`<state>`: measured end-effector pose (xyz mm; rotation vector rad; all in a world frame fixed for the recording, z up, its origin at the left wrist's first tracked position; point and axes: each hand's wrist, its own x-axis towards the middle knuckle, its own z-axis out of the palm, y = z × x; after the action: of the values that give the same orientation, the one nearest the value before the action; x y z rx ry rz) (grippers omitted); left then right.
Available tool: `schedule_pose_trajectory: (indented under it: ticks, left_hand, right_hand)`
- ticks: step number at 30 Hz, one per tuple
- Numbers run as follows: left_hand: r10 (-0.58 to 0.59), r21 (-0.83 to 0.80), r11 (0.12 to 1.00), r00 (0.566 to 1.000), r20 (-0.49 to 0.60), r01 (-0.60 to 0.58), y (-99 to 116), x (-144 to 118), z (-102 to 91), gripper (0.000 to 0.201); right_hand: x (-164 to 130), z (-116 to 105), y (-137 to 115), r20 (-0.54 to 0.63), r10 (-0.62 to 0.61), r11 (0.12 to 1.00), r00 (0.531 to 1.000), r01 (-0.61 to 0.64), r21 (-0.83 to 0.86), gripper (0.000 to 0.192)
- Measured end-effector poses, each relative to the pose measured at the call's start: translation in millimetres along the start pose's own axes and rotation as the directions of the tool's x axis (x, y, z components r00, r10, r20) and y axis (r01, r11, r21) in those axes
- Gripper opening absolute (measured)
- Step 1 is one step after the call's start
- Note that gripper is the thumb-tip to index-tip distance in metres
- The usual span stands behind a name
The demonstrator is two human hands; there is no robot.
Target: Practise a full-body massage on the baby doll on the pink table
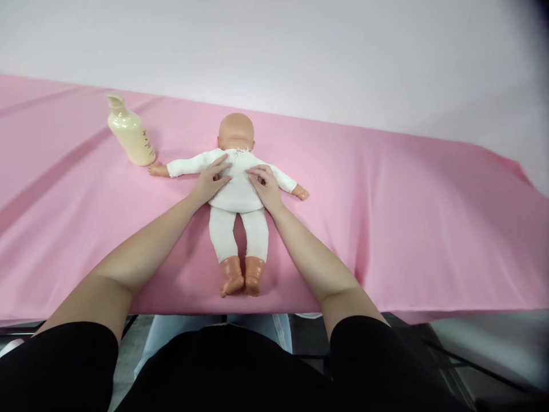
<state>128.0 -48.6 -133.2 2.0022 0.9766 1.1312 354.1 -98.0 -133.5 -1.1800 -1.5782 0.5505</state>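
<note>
One doll [237, 191] lies on its front on the pink cloth [407, 246], and from my head camera I see it near the front edge, its bald head [236, 127] pointing away from me and its feet [254, 274] towards me. Its arms are stretched out to either side, and it wears a white top [235, 197] with white trousers [255, 232] below.

I have both hands on its back. My left hand [209, 180] rests on the left part of the top, half open, fingers reaching in towards the middle, with the thumb held apart below them. My right hand [266, 184] mirrors it on the other side, also partly open, the fingers slightly bent and loosely spread. Each one touches the top with a light, flat lie; neither is closed around anything. A gap of white fabric shows between the two sets of fingertips.

Off to my left, a pale yellow bottle [132, 134] stands just beyond the doll's outstretched hand; I can't tell whether they touch. Behind the cloth is a pale wall [300, 51]. Black sleeves [77, 355] cover my upper arms.
</note>
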Motion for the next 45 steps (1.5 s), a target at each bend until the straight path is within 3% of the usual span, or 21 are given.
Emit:
schedule_pose_trajectory:
  ticks: [4, 11, 16, 24, 28, 36, 45]
  left_hand:
    - [-0.009, -0.016, 1.000, 1.000, -0.013, 0.009, -6.2, 0.7, 1.2, 0.056]
    - [0.002, -0.066, 0.998, 1.000, -0.028, -0.004, -3.1, 1.0, 1.3, 0.056]
    - [0.045, -0.131, 0.991, 0.996, 0.078, -0.035, 12.7, -4.2, -2.5, 0.044]
    - [0.208, -0.116, 0.975, 0.957, 0.204, -0.187, 12.6, -5.5, -3.4, 0.075]
    - [0.216, -0.090, 0.975, 0.958, 0.188, -0.202, 10.0, -6.2, -1.6, 0.064]
    - [0.143, -0.144, 0.982, 0.979, 0.145, -0.122, 14.8, -4.9, 0.7, 0.023]
    - [-0.025, -0.163, 0.986, 0.994, 0.107, 0.042, 25.0, -4.6, 0.9, 0.016]
  right_hand:
    - [1.0, -0.9, 4.3, 0.036, -0.009, 1.000, 0.999, 0.009, 0.010, 0.050]
    - [2.5, -1.2, 8.5, 0.060, 0.035, 0.998, 0.998, -0.038, 0.048, 0.063]
    - [-2.4, -2.5, -5.4, 0.101, -0.094, 0.987, 0.990, 0.079, 0.141, 0.047]
    - [-2.3, -6.0, -7.1, 0.243, -0.134, 0.985, 0.961, 0.102, 0.138, 0.050]
    - [-1.6, -6.5, -7.4, 0.270, -0.118, 0.989, 0.955, 0.087, 0.122, 0.051]
    - [-1.1, -3.9, -6.1, 0.248, -0.028, 0.985, 0.968, -0.016, 0.173, 0.035]
    - [2.6, 3.3, 9.9, 0.126, 0.131, 0.959, 0.983, -0.158, 0.236, 0.038]
